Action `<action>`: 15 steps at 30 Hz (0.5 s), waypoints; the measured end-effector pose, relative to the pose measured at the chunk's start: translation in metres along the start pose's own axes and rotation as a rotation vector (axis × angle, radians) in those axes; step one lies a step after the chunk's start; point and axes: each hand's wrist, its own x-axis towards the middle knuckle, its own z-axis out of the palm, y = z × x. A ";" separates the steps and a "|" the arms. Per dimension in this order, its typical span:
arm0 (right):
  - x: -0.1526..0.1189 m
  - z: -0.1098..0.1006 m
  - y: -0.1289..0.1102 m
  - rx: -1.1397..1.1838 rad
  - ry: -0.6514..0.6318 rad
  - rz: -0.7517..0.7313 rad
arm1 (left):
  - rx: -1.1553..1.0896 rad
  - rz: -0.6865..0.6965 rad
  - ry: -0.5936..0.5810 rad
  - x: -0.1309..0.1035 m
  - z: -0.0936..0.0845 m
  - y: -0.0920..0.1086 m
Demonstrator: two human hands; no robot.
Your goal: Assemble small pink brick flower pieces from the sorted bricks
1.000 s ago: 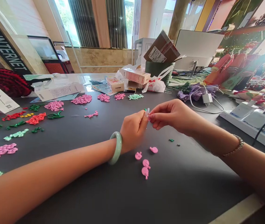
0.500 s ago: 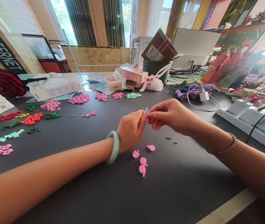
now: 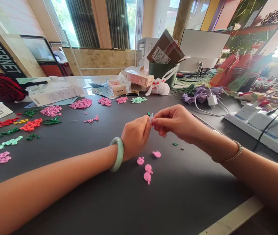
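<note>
My left hand [image 3: 136,133], with a pale green bangle at its wrist, is closed around a small green building-block piece [image 3: 149,114] whose tip shows above the fingers; the rest is hidden. Touching its thumb side, my right hand [image 3: 169,120] pinches a small pink building-block piece [image 3: 153,125], mostly covered by the fingertips. Below the hands lie several round pink pieces [image 3: 148,168] with short stubs. To the right of them are a tiny green piece [image 3: 175,144] and a small grey piece [image 3: 182,148].
Sorted piles of pink pieces [image 3: 81,103], red pieces [image 3: 31,124] and mint pieces [image 3: 139,100] spread over the dark table's left and back. Small boxes [image 3: 141,78] and a plastic bag [image 3: 159,88] stand behind. Purple flowers [image 3: 199,94] and a power strip [image 3: 258,130] lie right.
The view has shifted slightly, so everything sits a little further left. Both hands stay together in nearly the same pose, with the pink piece a little more covered.
</note>
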 end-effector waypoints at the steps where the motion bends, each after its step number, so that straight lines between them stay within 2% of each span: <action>1: 0.000 0.000 -0.001 -0.017 -0.004 0.001 | -0.033 -0.019 -0.017 0.000 -0.001 0.001; 4: 0.002 -0.001 -0.002 -0.087 -0.026 0.013 | -0.150 -0.088 -0.065 0.001 -0.003 0.004; 7: 0.006 -0.005 -0.006 -0.139 -0.068 0.036 | -0.246 -0.152 -0.065 0.002 -0.003 0.005; 12: 0.031 -0.027 -0.024 -0.282 -0.262 0.089 | -0.390 -0.281 -0.025 0.004 0.000 0.001; 13: 0.040 -0.031 -0.029 -0.305 -0.256 0.054 | -0.412 -0.293 -0.007 0.005 0.000 0.000; 15: 0.063 -0.033 -0.036 -0.330 -0.156 -0.068 | -0.433 -0.274 0.022 0.004 0.000 0.001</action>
